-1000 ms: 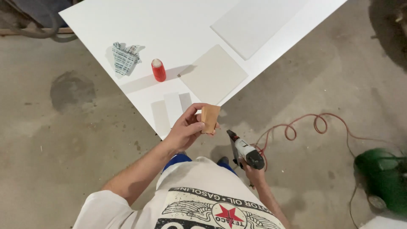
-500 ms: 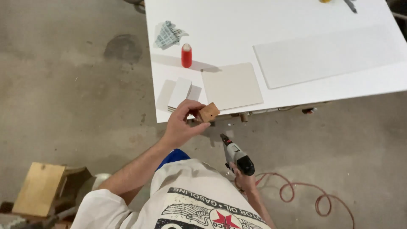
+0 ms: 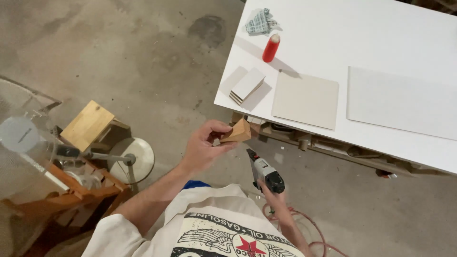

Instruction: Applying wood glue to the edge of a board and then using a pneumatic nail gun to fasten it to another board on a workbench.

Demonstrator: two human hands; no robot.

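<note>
While the left hand (image 3: pixel 202 150) pinches a small wooden block (image 3: pixel 236 133), the right hand (image 3: pixel 272 194) grips a power tool (image 3: pixel 264 172), not yet touching the block

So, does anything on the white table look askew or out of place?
Only slightly: the small stack of pale tiles lies at an angle near the white table edge, and the red bottle leans. Nothing looks spilled or broken.

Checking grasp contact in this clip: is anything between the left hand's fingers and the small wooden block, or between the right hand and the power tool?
Nothing visible. The left hand grips the wooden block directly with bare fingertips, in the air below the white table's edge. The right hand holds the power tool directly, low beside the body.
</note>
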